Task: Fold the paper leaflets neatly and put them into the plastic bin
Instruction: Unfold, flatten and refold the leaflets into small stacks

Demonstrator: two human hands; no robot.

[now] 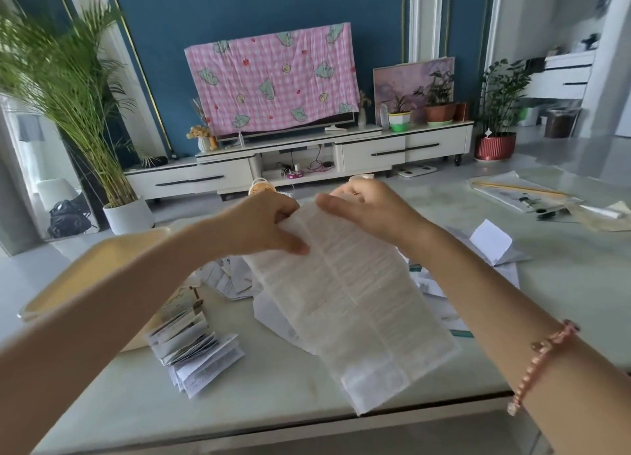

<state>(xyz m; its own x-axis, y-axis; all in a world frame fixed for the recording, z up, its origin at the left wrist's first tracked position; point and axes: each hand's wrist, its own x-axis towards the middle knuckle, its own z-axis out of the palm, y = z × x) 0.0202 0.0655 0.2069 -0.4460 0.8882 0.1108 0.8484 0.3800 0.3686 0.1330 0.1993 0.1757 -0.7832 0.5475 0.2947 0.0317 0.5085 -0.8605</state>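
- Bracelet [545, 349] of pink beads was nearest, on rt wrist, above near edge of bench [273, 398]; bench top pale, glossy, stone-look.
- Left grip [269, 224] & right grip [370, 209] each pinched far top edge of one leaflet [358, 304]. Sheet was held up mid-bench, slanting down twd near edge; couldn't tell if its low end touched.
- Leaflet: thin white paper, dense small print, long rectangle, one lengthwise crease + several cross creases; looked limp.
- Step, prob.: sheet opened out, fold not yet made. Next move likely needs edges matched along old creases, w/ light pinch so thin paper won't tear.
- Folded stack [191, 348], concertina-like, sat near left; loose leaflets [232, 277] lay beyond held sheet.
- Plastic bin [85, 273]: cream, rounded rim, at left, partly hidden by left forearm; contents not visible.
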